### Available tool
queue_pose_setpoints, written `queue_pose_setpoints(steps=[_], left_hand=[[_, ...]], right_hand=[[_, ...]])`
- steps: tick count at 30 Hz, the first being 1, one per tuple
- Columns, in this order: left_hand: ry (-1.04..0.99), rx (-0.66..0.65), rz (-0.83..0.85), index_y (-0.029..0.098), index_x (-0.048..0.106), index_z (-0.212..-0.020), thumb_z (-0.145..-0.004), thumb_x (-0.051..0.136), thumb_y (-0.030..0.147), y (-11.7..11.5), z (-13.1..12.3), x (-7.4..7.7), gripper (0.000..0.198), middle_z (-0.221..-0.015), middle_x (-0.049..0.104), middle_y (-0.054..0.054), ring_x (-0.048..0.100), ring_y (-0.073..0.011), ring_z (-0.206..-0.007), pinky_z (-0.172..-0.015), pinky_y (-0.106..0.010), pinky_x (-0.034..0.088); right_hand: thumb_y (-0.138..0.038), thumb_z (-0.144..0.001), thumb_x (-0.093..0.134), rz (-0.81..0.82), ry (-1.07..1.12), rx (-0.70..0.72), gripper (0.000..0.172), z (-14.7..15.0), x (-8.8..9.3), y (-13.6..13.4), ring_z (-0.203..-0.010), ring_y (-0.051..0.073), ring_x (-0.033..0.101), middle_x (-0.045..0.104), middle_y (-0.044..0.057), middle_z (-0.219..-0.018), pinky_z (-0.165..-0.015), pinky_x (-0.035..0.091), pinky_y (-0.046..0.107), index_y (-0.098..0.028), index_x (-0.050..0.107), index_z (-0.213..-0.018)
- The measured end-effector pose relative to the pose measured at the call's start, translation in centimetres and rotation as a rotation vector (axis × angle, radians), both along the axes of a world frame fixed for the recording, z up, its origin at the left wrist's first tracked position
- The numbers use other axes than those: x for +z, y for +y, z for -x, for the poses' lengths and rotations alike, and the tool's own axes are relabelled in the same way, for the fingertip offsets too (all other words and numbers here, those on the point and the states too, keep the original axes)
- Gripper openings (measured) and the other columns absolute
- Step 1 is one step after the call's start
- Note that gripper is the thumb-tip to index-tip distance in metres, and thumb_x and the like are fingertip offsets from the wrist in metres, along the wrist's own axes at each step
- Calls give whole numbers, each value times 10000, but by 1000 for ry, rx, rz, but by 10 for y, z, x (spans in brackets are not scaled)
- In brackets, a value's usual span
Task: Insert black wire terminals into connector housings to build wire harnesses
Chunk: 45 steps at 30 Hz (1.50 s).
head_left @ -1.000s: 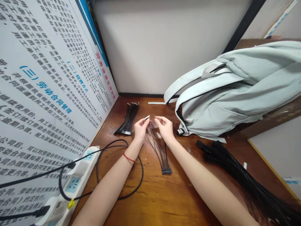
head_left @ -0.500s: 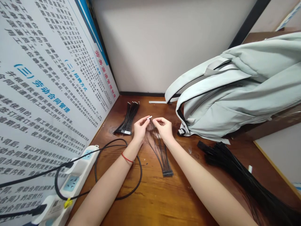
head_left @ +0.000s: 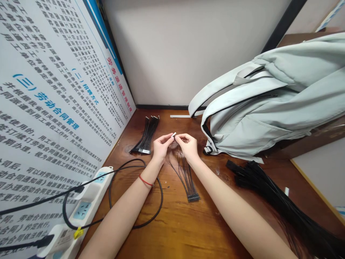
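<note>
A small white bar-shaped connector [head_left: 173, 135] is pinched between thumb and forefinger of the left hand [head_left: 162, 145], just above the middle of the frame; the thumb and forefinger of the right hand [head_left: 188, 145] are pressed together just beside it, seemingly on an end of the thin dark wires [head_left: 186, 171], though the tip itself is too small to be told. The wires are fanned down toward a flat black rectangular connector [head_left: 193, 198], which is rested on the glossy brown wooden table [head_left: 175, 230] below the hands; the black end looks fully populated. At the white end the work is judged to be part done: some strands are gathered at the fingertips, while others hang loose to the left; how many are seated cannot be told. A black wire bundle with pale tips [head_left: 148, 135], left of the hands, is taken to be finished pieces, since connectors are seen at both ends; a thick sheaf of black wires [head_left: 269, 192], at lower right, is left untouched and may be further stock.
</note>
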<state>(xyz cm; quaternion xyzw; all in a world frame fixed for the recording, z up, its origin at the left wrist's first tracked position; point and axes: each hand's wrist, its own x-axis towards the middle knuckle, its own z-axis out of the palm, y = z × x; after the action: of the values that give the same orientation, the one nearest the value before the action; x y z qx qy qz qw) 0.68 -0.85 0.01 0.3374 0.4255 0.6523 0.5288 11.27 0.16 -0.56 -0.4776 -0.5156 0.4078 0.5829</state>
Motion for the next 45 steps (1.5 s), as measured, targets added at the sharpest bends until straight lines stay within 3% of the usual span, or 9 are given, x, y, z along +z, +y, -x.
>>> queue_pose_setpoints(steps=[45], left_hand=[[239,-51,-54,153,727,-781,-567,729,193,-5,2,5,218,-857,731,-80,668,-201,-828,-842,-365,499]], right_hand=[[-323,-658,649,39,32,70,165,-6,-2,1,-667,164,612,673,37,-701,-673,485,295,-161,635,-685]])
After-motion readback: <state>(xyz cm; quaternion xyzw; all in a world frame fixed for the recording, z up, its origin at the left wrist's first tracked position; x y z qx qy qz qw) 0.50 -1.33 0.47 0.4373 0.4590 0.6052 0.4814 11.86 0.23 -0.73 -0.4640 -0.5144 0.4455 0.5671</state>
